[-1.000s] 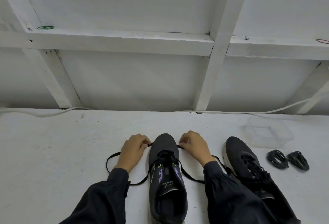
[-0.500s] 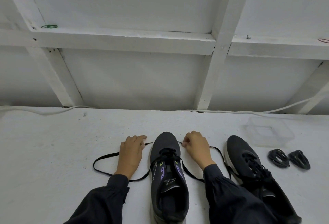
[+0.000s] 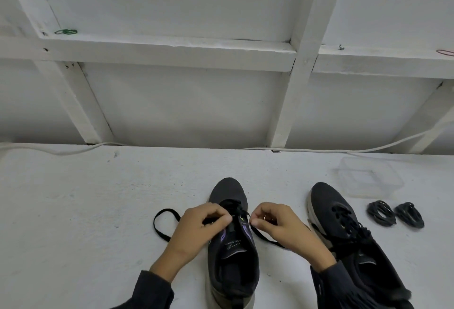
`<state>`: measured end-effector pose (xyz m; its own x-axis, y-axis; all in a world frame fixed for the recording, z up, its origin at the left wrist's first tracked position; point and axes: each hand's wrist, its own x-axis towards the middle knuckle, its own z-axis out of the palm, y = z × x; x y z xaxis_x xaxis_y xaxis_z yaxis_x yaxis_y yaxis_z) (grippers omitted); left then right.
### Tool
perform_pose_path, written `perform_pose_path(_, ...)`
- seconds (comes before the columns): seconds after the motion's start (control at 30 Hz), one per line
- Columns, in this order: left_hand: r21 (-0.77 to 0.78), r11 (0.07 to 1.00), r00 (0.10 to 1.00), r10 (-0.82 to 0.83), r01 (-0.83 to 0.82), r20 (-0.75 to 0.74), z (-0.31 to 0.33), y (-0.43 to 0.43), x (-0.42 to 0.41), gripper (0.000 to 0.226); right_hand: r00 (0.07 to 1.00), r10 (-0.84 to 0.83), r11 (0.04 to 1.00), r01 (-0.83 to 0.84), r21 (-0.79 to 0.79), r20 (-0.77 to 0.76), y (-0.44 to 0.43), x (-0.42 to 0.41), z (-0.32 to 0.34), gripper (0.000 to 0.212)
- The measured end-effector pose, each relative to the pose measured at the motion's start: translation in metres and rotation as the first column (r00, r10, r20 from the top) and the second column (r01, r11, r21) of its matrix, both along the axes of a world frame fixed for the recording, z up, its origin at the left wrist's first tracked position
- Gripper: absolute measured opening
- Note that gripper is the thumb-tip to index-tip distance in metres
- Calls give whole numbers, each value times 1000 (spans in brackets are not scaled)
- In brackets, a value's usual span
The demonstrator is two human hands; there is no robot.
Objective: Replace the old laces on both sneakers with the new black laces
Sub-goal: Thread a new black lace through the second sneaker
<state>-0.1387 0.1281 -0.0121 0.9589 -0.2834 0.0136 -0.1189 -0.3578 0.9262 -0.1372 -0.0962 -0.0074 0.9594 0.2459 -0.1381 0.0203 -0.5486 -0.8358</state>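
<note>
A black sneaker (image 3: 229, 262) with purple accents stands in front of me, toe pointing away. Its old black lace (image 3: 162, 225) is loosened and loops out on the table to the left and trails to the right. My left hand (image 3: 199, 227) pinches the lace at the eyelets on the shoe's left side. My right hand (image 3: 277, 222) pinches the lace on the shoe's right side. A second black sneaker (image 3: 344, 230), still laced, stands to the right. Two coiled bundles of new black laces (image 3: 382, 213) (image 3: 409, 214) lie right of it.
A clear plastic container (image 3: 368, 178) stands behind the lace bundles. A white cable (image 3: 73, 150) runs along the back edge of the white table (image 3: 86, 210). White beams rise behind, with a green rubber band (image 3: 65, 31) on a ledge.
Both hands have moved from the table beside the toe back onto the middle sneaker's eyelets and now pinch the lace there. The left lace loop has drawn in closer.
</note>
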Motion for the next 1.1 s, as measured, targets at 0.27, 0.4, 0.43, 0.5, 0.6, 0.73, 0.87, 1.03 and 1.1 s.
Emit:
perform_pose_path(0.27, 393, 917, 998, 69, -70, 17, 9, -16, -3, 7, 994, 77, 991, -67, -119, 78, 3, -3, 3, 12)
perform_pose_path(0.4, 423, 904, 997, 75, -63, -12, 8, -25, -2, 10, 974, 184, 959, -149, -243, 131, 2, -1, 6, 8)
perform_pose_path(0.43, 413, 908, 997, 80, -64, -22, 7, -26, -2, 10, 967, 209, 947, -164, -276, 145, 2, 0, 7, 7)
perform_pose_path(0.5, 388, 919, 996, 84, -68, -25, 5, -26, -2, 10, 953, 258, 919, -191, -344, 160, 4, 2, 8, 6)
perform_pose_path(0.6, 369, 926, 996, 85, -83, 10, 4, -27, -2, 11, 933, 331, 860, -238, -451, 141, 8, 6, 17, 9)
perform_pose_path(0.73, 377, 921, 995, 89, -100, 47, 5, -27, -3, 14, 922, 373, 836, -284, -470, 105, 11, 11, 28, 10)
perform_pose_path(0.87, 363, 924, 993, 101, -117, 64, 2, -30, -5, 11, 933, 354, 865, -301, -402, 63, 10, 16, 26, 11)
perform_pose_path(1.03, 318, 942, 994, 106, -109, 28, -3, -29, -7, 8, 949, 310, 898, -271, -346, 61, 9, 11, 20, 12)
perform_pose_path(1.1, 295, 949, 994, 110, -110, 17, -3, -29, -7, 8, 955, 289, 910, -252, -330, 69, 7, 8, 16, 13)
